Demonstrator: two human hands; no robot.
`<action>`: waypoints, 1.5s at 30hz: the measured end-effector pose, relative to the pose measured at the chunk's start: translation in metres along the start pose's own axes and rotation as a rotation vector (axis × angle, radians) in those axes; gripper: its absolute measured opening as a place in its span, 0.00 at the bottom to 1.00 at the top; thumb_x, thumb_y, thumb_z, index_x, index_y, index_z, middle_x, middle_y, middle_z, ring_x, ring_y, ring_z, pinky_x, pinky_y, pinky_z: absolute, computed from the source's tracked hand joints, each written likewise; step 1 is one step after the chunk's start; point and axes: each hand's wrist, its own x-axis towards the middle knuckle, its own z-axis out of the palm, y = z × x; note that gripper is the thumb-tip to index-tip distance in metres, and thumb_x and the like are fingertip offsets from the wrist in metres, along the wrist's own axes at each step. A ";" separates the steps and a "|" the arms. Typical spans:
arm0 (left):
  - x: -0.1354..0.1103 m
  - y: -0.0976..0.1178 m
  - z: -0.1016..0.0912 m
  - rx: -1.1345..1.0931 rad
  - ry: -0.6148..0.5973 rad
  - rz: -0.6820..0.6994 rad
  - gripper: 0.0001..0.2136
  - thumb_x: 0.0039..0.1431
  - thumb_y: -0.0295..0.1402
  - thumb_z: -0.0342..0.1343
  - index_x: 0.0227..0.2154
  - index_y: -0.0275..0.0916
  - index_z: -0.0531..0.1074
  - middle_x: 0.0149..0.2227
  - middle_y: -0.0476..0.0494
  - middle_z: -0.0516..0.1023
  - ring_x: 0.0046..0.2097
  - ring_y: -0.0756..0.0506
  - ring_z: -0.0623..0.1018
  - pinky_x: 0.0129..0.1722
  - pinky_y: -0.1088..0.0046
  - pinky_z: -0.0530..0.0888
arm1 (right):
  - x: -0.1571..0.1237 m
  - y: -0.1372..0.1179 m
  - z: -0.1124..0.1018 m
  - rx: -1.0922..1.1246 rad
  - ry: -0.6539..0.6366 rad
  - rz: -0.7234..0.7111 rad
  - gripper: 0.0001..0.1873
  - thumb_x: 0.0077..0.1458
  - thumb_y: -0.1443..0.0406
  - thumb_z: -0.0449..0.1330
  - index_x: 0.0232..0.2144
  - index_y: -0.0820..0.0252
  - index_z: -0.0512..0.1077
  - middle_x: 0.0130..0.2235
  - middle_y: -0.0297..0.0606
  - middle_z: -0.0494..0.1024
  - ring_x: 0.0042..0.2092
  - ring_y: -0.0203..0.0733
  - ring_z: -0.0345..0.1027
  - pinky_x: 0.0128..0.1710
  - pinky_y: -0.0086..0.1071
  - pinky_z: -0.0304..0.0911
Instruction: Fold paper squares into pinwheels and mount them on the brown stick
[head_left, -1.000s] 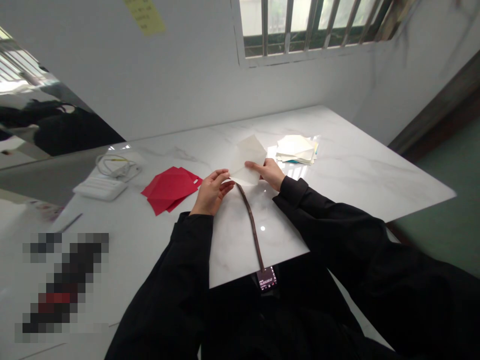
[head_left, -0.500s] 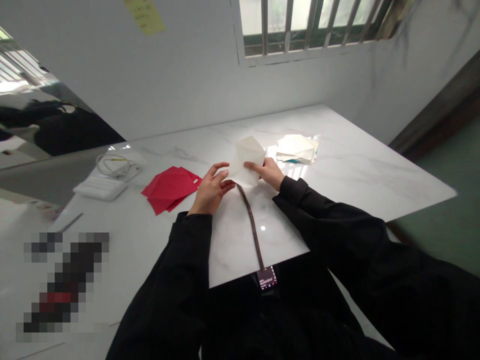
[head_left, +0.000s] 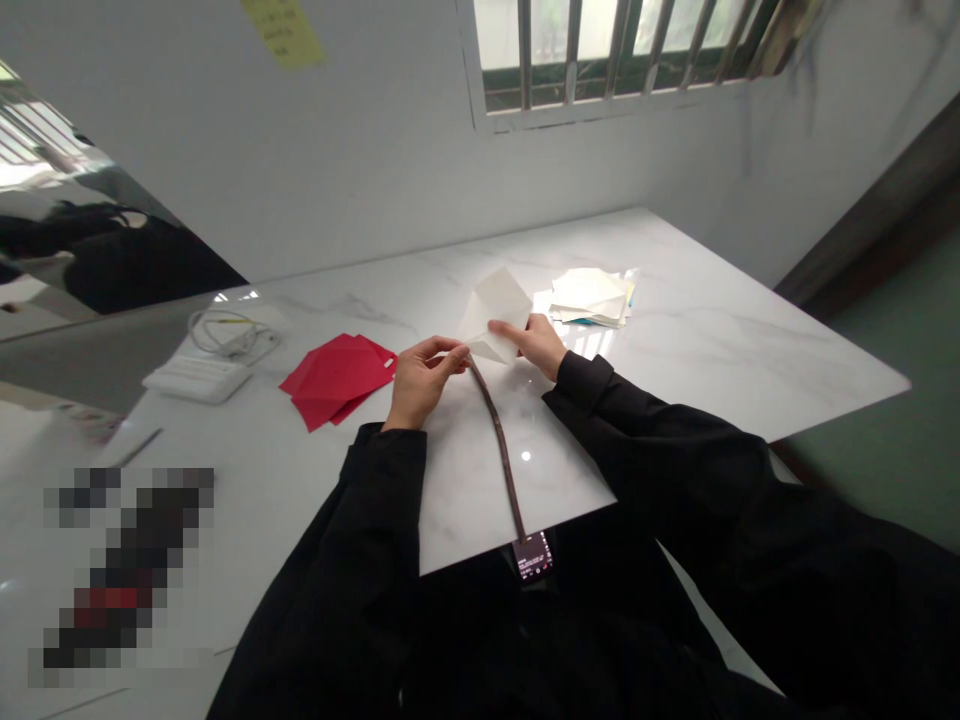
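**Red sheets and a paper stack on the marble table**

Red paper sheets (head_left: 337, 380) lie fanned on the white marble table (head_left: 720, 320), left of centre. A stack of cream paper (head_left: 589, 297) sits toward the far right. On the left, a flat white box (head_left: 198, 380) lies just beside a coiled white cable (head_left: 232, 335). A yellow note (head_left: 283, 30) and a barred window (head_left: 607, 50) mark the far wall, with a mirror (head_left: 112, 250) at left.

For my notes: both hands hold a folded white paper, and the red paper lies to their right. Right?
No, the head view shows the red paper left of the hands, not right. The left hand and right hand do hold the folded white paper.
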 end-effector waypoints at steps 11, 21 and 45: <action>0.000 -0.002 0.004 -0.172 0.073 -0.101 0.22 0.47 0.49 0.78 0.36 0.37 0.81 0.32 0.45 0.83 0.33 0.48 0.84 0.40 0.71 0.83 | -0.001 0.001 0.000 -0.031 -0.028 0.017 0.20 0.52 0.54 0.75 0.36 0.66 0.80 0.35 0.42 0.83 0.35 0.39 0.73 0.33 0.30 0.69; 0.001 -0.009 0.004 -0.100 0.099 -0.036 0.26 0.51 0.46 0.76 0.49 0.39 0.78 0.31 0.48 0.83 0.33 0.46 0.85 0.39 0.70 0.83 | -0.005 0.000 0.005 -0.057 -0.036 0.018 0.14 0.57 0.58 0.72 0.32 0.66 0.79 0.32 0.39 0.81 0.32 0.36 0.70 0.30 0.28 0.66; -0.002 -0.012 0.010 -0.198 0.001 -0.183 0.34 0.45 0.44 0.79 0.53 0.37 0.76 0.45 0.38 0.87 0.40 0.42 0.86 0.39 0.69 0.82 | -0.010 0.004 0.007 -0.095 -0.222 0.076 0.15 0.56 0.58 0.74 0.39 0.65 0.81 0.34 0.38 0.83 0.30 0.34 0.69 0.27 0.27 0.65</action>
